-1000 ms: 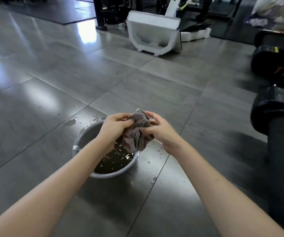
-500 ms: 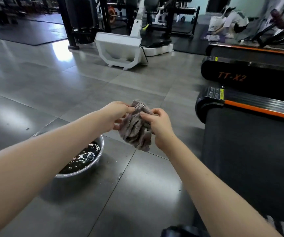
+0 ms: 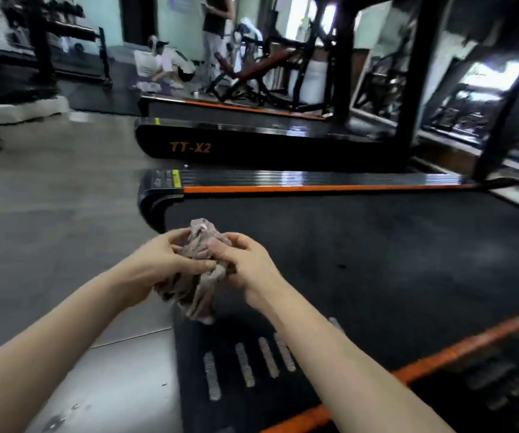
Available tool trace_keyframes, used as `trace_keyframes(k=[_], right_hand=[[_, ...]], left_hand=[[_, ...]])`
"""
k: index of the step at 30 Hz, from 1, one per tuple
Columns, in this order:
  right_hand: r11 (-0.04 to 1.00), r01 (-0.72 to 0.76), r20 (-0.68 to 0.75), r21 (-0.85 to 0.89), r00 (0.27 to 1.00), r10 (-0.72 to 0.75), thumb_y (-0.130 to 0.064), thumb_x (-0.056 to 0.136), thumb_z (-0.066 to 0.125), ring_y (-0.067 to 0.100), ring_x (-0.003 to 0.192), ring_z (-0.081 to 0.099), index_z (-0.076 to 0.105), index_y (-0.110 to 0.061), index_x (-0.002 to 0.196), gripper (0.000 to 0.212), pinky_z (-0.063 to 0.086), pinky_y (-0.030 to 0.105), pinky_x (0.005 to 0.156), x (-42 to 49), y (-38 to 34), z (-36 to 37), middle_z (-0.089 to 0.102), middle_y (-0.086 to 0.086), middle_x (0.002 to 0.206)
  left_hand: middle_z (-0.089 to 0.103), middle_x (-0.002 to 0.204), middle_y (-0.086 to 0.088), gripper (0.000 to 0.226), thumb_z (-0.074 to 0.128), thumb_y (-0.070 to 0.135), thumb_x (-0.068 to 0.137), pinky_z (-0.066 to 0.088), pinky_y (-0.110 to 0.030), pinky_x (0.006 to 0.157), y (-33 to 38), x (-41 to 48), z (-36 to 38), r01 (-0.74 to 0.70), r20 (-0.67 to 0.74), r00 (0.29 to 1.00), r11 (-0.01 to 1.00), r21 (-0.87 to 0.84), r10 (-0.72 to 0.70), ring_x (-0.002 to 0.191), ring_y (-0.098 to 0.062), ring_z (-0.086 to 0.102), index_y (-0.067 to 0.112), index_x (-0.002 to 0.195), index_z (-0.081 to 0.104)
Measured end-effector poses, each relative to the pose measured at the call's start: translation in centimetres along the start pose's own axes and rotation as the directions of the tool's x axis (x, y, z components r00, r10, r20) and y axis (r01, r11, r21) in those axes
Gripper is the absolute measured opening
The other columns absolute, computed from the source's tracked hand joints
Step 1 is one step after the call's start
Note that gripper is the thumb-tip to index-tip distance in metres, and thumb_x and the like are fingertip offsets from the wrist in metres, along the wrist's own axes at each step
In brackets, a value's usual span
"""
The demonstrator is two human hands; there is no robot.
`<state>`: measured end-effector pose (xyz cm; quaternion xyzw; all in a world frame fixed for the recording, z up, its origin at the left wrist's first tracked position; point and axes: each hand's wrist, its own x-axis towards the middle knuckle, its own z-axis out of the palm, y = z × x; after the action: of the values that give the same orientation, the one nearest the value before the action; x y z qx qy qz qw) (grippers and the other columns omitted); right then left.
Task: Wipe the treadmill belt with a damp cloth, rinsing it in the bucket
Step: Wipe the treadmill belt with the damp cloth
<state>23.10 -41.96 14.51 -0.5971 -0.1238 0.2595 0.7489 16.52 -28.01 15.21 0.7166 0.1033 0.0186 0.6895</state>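
Observation:
A crumpled grey cloth [image 3: 200, 276] hangs bunched between both hands, above the rear end of the black treadmill belt [image 3: 377, 260]. My left hand [image 3: 164, 264] grips its left side and my right hand [image 3: 245, 264] grips its right side, fingers curled into the fabric. The belt stretches to the right, bordered by orange side strips [image 3: 314, 189]. The bucket is out of view.
A second treadmill marked TT-X2 [image 3: 252, 145] stands just beyond, with a third behind it. Black uprights [image 3: 414, 73] rise at the right. Grey tiled floor [image 3: 48, 198] lies to the left. People and gym machines [image 3: 170, 67] are at the far back.
My view and both hands have swung right, away from the bucket and over the treadmill belt. The cloth stays gripped in both hands; the bucket has left the view.

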Motion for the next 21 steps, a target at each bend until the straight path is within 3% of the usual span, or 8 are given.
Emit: trace_keyframes(k=[3, 7, 10, 13, 16, 19, 21], right_hand=[[0.999, -0.017, -0.122, 0.041, 0.992, 0.022, -0.002, 0.085, 0.064, 0.012, 0.056, 0.064, 0.060, -0.011, 0.091, 0.012, 0.049, 0.022, 0.047, -2.3, -2.7, -5.5, 0.068, 0.001, 0.073], [0.996, 0.019, -0.373, 0.090, 0.928, 0.016, 0.001, 0.088, 0.058, 0.012, 0.054, 0.066, 0.057, -0.010, 0.093, 0.012, 0.050, 0.021, 0.046, -5.7, -6.1, -11.8, 0.067, 0.003, 0.074], [0.998, 0.004, -0.505, 0.061, 0.863, 0.027, 0.000, 0.089, 0.057, 0.011, 0.054, 0.065, 0.056, -0.012, 0.093, 0.012, 0.048, 0.019, 0.044, -7.7, -6.5, -15.3, 0.064, 0.004, 0.079], [0.995, -0.008, -0.540, 0.099, 0.840, 0.060, 0.003, 0.090, 0.054, 0.016, 0.063, 0.064, 0.056, -0.008, 0.093, 0.011, 0.051, 0.023, 0.050, -8.8, -6.0, -18.7, 0.063, 0.008, 0.080], [0.995, -0.047, -0.539, 0.093, 0.838, 0.090, 0.004, 0.091, 0.053, 0.013, 0.052, 0.064, 0.057, -0.007, 0.088, 0.012, 0.051, 0.021, 0.046, -9.5, -6.4, -22.9, 0.066, 0.005, 0.067], [0.995, -0.101, -0.519, 0.010, 0.850, 0.091, 0.002, 0.090, 0.056, 0.008, 0.049, 0.064, 0.060, -0.009, 0.088, 0.012, 0.050, 0.018, 0.044, -10.0, -7.8, -28.2, 0.068, -0.004, 0.057], [0.991, -0.127, -0.517, -0.041, 0.851, 0.088, 0.001, 0.089, 0.058, 0.008, 0.049, 0.064, 0.062, -0.010, 0.088, 0.012, 0.049, 0.017, 0.044, -10.1, -9.2, -31.9, 0.068, -0.005, 0.058]], left_hand=[[0.074, 0.098, -0.007, 0.056, 0.079, 0.005, 0.067, 0.055, -0.029, 0.072, 1.2, 2.1, 4.4, 0.041, 0.107, 0.994, 0.996, -0.075, -0.033, 0.089, -0.020, 0.071, 0.020, 0.116, 0.057], [0.075, 0.089, -0.004, 0.023, 0.069, 0.017, 0.083, 0.056, -0.030, 0.054, 3.6, 3.8, 10.0, 0.130, 0.260, 0.963, 0.971, -0.202, -0.075, 0.077, -0.019, 0.072, 0.021, 0.105, 0.064], [0.075, 0.091, -0.007, 0.012, 0.061, 0.021, 0.092, 0.057, -0.034, 0.053, 4.4, 4.4, 14.3, 0.165, 0.293, 0.951, 0.966, -0.201, -0.102, 0.074, -0.021, 0.072, 0.020, 0.103, 0.065], [0.073, 0.078, -0.006, 0.013, 0.051, 0.017, 0.098, 0.058, -0.038, 0.057, 3.6, 4.6, 19.0, 0.248, 0.294, 0.938, 0.950, -0.191, -0.185, 0.064, -0.020, 0.068, 0.015, 0.094, 0.062], [0.067, 0.087, -0.012, 0.019, 0.039, 0.013, 0.101, 0.054, -0.046, 0.068, 2.3, 5.7, 23.2, 0.384, 0.275, 0.909, 0.887, -0.255, -0.314, 0.069, -0.025, 0.062, 0.010, 0.100, 0.058], [0.061, 0.082, -0.014, 0.026, 0.034, 0.009, 0.101, 0.054, -0.042, 0.055, 1.9, 7.0, 26.9, 0.490, 0.270, 0.868, 0.803, -0.340, -0.416, 0.069, -0.026, 0.057, 0.006, 0.088, 0.056], [0.059, 0.077, -0.012, 0.029, 0.035, 0.006, 0.100, 0.048, -0.040, 0.059, 2.2, 8.0, 29.7, 0.481, 0.237, 0.875, 0.820, -0.310, -0.423, 0.068, -0.024, 0.055, 0.005, 0.079, 0.055]])
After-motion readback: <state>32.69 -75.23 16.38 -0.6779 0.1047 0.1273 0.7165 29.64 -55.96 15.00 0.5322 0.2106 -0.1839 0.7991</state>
